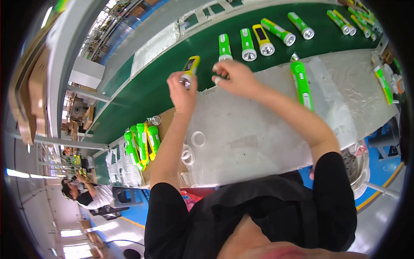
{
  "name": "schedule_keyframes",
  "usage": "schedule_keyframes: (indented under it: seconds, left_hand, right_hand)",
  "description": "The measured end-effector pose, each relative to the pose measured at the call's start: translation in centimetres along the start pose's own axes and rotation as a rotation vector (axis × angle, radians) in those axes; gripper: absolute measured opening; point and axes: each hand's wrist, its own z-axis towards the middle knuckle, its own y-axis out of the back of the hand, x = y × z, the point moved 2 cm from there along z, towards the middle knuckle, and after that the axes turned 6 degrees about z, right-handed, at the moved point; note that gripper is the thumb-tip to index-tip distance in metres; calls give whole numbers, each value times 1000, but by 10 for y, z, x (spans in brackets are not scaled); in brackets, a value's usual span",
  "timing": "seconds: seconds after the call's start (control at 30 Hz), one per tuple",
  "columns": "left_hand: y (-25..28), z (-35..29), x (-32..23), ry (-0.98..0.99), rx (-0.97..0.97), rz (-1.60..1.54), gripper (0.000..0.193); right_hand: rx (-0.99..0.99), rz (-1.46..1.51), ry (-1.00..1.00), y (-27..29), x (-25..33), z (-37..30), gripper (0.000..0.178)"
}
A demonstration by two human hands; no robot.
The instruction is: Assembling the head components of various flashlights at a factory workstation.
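Note:
My left hand (182, 88) is closed around the head end of a yellow flashlight (192, 64) with a dark panel, held up above the green belt. To its right, my right hand (236, 78) reaches over the table's far edge, fingers loosely bent and apart, with nothing visible between them. Just beyond its fingertips lies a green flashlight (224, 45), its lens end partly hidden by the hand. Another green flashlight (247, 43) and a yellow flashlight (261, 38) are beside it on the belt.
More flashlights (297, 25) lie along the green belt (280, 54). On the grey-covered table (246, 142) are white rings (198, 138), a green flashlight (302, 84) at right and a bunch of flashlights (141, 142) at left. A co-worker (88, 192) sits at far left.

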Motion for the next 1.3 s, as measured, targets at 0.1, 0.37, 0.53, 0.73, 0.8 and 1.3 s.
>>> schedule_keyframes:
  seconds: [0.1,0.37,0.53,0.73,0.8,1.3]
  left_hand:
    - [-35,-15,-2,-183,294,-38,50]
    - [-84,79,73,-130,375,-241,33]
    - [-163,148,157,175,429,77,57]
    - [-224,225,245,37,451,193,69]
    - [-252,246,262,52,495,180,73]
    - [-352,319,312,38,899,-121,80]
  right_hand:
    - [-9,-175,184,27,-43,51,28]
    - [90,-488,-66,65,-108,169,33]
    - [48,-510,-35,58,-155,201,32]
    - [70,-448,-108,69,-168,222,29]
    - [47,-474,-91,75,-178,229,28]
    - [137,-487,-207,3,-263,373,20]
